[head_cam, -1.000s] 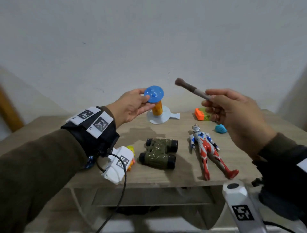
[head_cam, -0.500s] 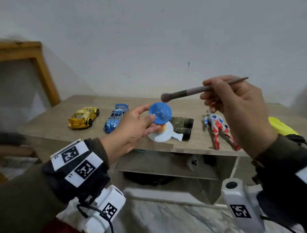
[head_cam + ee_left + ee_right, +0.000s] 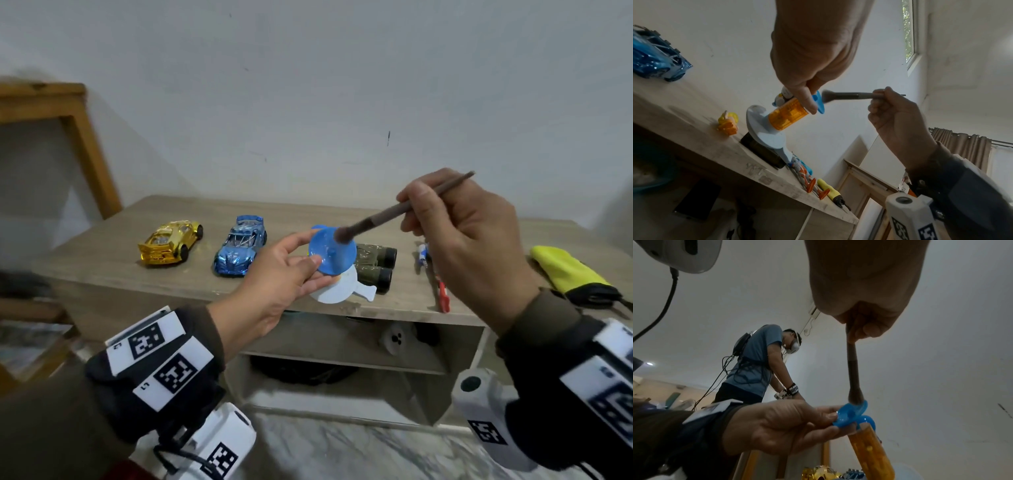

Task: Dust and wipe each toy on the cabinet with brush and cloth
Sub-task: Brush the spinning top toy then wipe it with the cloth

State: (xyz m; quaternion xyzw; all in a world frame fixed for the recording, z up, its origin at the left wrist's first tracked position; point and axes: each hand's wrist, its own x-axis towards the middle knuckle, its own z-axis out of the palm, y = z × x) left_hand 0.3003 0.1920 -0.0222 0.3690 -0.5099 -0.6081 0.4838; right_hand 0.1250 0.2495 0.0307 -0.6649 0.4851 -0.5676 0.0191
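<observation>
Left hand (image 3: pixel 274 274) is pinching the glossy blue plastic disc top (image 3: pixel 331 251) of a toy with a see-through orange barrel (image 3: pixel 786 116) and a flat pale-blue round base (image 3: pixel 764 133), held up off the front edge of the wood-grain cabinet (image 3: pixel 113 263). Right hand (image 3: pixel 469 236) is clenched around a thin dark brush (image 3: pixel 394 216), soft bristles touching the disc. Two shiny metallic cars on the cabinet's left: one gold (image 3: pixel 170 242), one blue (image 3: pixel 240 244). One yellow cloth (image 3: pixel 568 270) lies at the right edge.
</observation>
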